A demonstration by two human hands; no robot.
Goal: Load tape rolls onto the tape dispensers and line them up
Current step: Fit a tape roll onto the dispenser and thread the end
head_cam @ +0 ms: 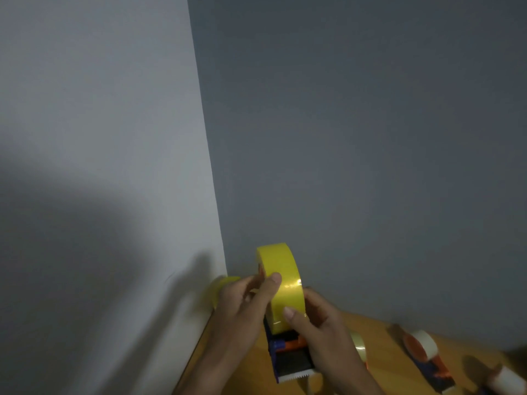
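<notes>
Left hand curled round yellow tape roll, thumb on outer band. Right hand pinches roll's lower edge, steadies dispenser beneath. Roll sits upright on dispenser above wooden table. Likely light, rigid, slick film; grip by rims. Serrated blade near fingers.

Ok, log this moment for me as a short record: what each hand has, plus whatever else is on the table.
left hand: grips the yellow tape roll from its left side
right hand: holds the roll and the dispenser under it
roll: sits on the dispenser
serrated blade: faces the camera
second yellow roll: by the wall corner
loaded dispenser: on the wooden table, to the right
</notes>
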